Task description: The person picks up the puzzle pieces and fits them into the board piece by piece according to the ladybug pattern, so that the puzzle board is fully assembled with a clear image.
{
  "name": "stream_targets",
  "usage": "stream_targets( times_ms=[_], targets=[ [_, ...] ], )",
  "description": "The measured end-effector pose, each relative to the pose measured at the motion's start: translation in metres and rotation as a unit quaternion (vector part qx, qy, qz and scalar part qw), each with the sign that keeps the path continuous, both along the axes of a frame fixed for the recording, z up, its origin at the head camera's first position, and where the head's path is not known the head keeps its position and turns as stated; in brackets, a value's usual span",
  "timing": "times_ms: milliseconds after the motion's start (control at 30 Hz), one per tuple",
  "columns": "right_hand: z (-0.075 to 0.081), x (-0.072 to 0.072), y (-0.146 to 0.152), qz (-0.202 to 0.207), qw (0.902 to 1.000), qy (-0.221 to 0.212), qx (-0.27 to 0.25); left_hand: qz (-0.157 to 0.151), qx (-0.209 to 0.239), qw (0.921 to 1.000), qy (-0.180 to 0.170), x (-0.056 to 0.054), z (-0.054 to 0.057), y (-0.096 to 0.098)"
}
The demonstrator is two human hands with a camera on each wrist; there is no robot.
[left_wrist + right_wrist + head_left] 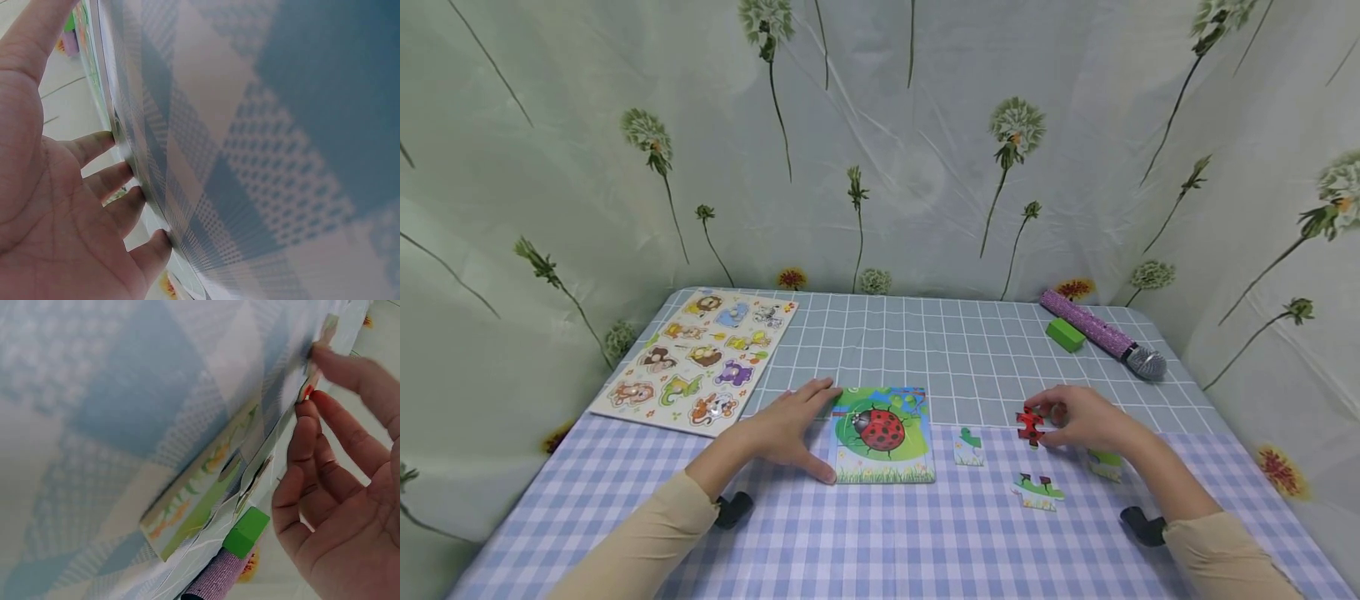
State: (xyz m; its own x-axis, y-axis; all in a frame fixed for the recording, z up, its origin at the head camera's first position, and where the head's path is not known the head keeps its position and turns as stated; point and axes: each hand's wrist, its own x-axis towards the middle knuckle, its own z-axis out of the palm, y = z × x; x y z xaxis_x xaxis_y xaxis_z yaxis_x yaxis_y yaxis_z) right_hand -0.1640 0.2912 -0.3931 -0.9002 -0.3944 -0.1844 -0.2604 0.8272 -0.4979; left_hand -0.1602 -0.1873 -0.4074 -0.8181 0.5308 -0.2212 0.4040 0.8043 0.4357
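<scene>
In the head view a square ladybug puzzle board (886, 477) lies before me. My left hand (784, 427) rests at its left edge, thumb at the lower corner and fingers spread toward the upper one. The left wrist view shows this palm (62, 219) with fingertips on the cloth. My right hand (1088, 421) pinches a red puzzle piece (1029, 427) with black spots, close over the table; the fingers partly cover it. Loose puzzle pieces lie nearby: one with a green leaf shape (969, 450), one with grass and dark feet (1037, 493), and a green one (1105, 465) beneath my right wrist.
An animal peg puzzle board (658, 387) lies at the back left. At the back right a green block (1065, 334) sits beside a glittery purple microphone (1093, 327). The checked cloth (880, 542) covers the front of the table; a flowered curtain (895, 167) hangs behind.
</scene>
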Motion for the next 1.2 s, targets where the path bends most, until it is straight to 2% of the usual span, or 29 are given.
stream_targets(
  times_ms=[133,367,600,967,1200],
  targets=[
    [-0.002,-0.002,-0.004,0.009,0.9998,0.014,0.01,-0.001,-0.001,1.0,0.001,0.0,0.001,0.0],
    [0.0,-0.002,-0.009,0.014,0.9997,0.017,-0.005,-0.001,0.001,1.0,-0.002,0.0,0.0,0.0],
    [0.006,-0.008,-0.018,0.032,0.9983,0.047,-0.002,0.0,0.0,1.0,-0.002,0.0,-0.001,0.0],
    [0.011,-0.016,-0.06,0.07,0.9949,0.068,-0.026,0.002,-0.003,1.0,-0.002,-0.001,-0.001,-0.001],
    [0.011,-0.02,-0.09,0.113,0.9895,0.083,-0.036,0.001,-0.003,1.0,-0.002,-0.001,-0.001,-0.001]
  ],
)
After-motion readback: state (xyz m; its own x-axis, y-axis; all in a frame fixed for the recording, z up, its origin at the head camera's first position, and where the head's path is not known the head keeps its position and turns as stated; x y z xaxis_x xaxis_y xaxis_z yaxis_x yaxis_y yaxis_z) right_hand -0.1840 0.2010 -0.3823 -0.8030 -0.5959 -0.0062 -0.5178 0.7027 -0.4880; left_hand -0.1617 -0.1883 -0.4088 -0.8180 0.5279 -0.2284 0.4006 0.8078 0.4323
